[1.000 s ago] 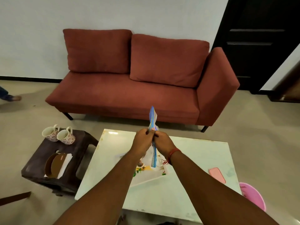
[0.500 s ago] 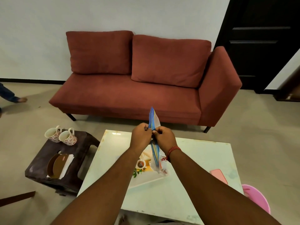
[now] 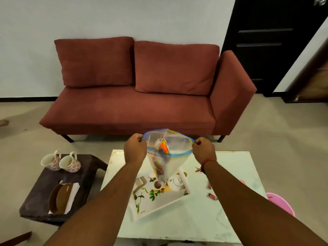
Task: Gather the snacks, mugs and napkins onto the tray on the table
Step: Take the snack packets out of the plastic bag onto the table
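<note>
Head view: both hands are up over the table (image 3: 221,201), w/ a clear zip bag (image 3: 174,148) stretched wide open btwn them. The left hand (image 3: 135,148) pinches the bag's rim at 9 o'clock; the right hand (image 3: 204,150) pinches it at 3 o'clock. Fingers on both are curled tight on the blue strip. Inside the bag there's a snack pack (image 3: 163,147), orange and white, plus something darker lower down that I can't make out.

The bag's bottom tip hangs right above the tray (image 3: 170,203), which sits on the table w/ a flower picture on it. Two mugs (image 3: 61,161) lie on their sides on the dark stool (image 3: 44,185) at 9 o'clock from the tray, well apart from it. Napkins (image 3: 71,196) are in a brown holder (image 3: 58,199) on the stool too, at 8 o'clock.

What could go wrong, I think: the bag is thin and slippy. If one pinch slips, the mouth flops and the snacks may fall beside the tray, not on it. Tip it too fast and they could bounce off the table. The mugs aren't standing up, so they could roll off the stool if it gets bumped.
</note>
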The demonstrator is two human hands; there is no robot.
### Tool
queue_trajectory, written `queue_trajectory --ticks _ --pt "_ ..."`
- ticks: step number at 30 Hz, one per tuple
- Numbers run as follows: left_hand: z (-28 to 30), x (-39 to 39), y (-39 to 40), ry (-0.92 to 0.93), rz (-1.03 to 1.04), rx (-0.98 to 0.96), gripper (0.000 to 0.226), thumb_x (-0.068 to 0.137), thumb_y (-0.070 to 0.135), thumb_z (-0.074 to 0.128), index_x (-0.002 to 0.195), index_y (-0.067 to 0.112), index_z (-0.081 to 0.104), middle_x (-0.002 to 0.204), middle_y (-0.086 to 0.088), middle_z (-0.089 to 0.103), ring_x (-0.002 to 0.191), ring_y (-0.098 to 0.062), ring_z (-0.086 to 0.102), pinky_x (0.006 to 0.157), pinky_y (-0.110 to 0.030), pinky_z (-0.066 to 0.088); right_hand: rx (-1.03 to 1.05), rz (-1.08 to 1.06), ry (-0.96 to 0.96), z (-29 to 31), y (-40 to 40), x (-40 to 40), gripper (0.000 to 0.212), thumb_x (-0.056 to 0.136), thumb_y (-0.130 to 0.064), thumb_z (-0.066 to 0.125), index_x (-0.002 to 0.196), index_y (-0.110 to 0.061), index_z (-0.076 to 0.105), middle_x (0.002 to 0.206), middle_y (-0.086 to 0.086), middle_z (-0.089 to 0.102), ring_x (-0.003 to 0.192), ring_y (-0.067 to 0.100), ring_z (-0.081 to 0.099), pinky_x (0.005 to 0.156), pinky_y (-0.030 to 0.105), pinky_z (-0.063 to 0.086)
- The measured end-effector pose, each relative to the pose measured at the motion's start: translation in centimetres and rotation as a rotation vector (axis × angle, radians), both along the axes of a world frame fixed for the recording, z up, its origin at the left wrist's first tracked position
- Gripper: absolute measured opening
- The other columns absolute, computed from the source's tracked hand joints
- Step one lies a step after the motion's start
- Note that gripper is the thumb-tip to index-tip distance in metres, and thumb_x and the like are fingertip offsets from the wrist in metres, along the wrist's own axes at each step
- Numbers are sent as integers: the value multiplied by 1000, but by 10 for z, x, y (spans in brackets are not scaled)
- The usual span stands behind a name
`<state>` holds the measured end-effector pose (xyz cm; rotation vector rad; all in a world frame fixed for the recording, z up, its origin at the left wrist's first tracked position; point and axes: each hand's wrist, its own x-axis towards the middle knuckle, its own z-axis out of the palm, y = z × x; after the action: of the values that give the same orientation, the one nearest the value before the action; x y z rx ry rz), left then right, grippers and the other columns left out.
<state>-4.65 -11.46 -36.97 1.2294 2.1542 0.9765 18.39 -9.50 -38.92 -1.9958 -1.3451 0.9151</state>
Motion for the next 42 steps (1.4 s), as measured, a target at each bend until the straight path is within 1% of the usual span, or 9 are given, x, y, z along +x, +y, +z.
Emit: queue_trajectory --ticks 5,9,12,17,19,23,32,37,42 --pt "0 -4 3 1 -20 57 16 93 11 56 100 13 70 91 -1 68 80 -16 59 67 -25 41 63 -66 -83 -3 -5 -3 6 82 -11 60 86 -15 58 95 6 60 86 27 57 73 33 44" --pt "7 16 7 -24 -101 89 16 95 11 54 102 13 69 94 -1 70 80 -12 60 61 -20 42 288 274 -97 2 -8 -36 13 81 -5 53 86 -15 59 92 5 60 82 24 56 72 36 45" --pt "18 28 4 -9 -162 113 20 96 11 53 106 14 69 94 5 68 83 -7 60 57 -8 37 199 575 -172 2 -8 -57 20 87 -7 50 88 -11 69 95 10 69 90 29 62 77 37 48" --pt "36 46 -3 4 -221 233 22 94 8 54 107 14 71 94 8 67 87 -7 63 65 -7 42 -99 635 -181 -12 2 -63 29 100 -18 48 124 -15 64 125 16 65 113 35 60 86 24 42" --pt "41 53 -3 -4 -234 299 22 93 7 56 105 15 72 92 8 69 85 -7 65 69 -9 45 -148 679 -164 -6 4 -56 33 101 -12 44 130 -8 58 131 17 59 122 33 55 96 31 42" --pt "45 67 -3 26 -216 335 21 94 8 56 107 15 72 94 8 68 87 -7 64 74 -16 49 -89 690 -249 -4 9 -48 20 95 -8 44 93 -10 64 116 24 63 108 37 59 85 37 45" --pt "-3 58 -8 172 -66 179 19 97 15 51 109 17 67 95 2 70 83 -17 67 69 -31 51 331 672 -374 9 0 -31 25 93 -33 50 96 -17 69 97 7 71 90 29 64 68 33 44" --pt "-53 20 -34 29 279 -4 17 94 21 52 103 26 65 101 -3 72 86 -24 71 73 -48 61 472 475 29 -2 -29 -11 18 85 -20 55 95 -20 71 97 -1 72 83 18 64 71 32 52" --pt "-95 -13 -69 -64 435 -91 14 94 19 54 100 25 65 99 -1 70 90 -25 69 77 -50 60 231 -36 558 -48 -47 3 18 88 -2 56 89 -13 71 84 -1 71 70 14 68 65 30 58"
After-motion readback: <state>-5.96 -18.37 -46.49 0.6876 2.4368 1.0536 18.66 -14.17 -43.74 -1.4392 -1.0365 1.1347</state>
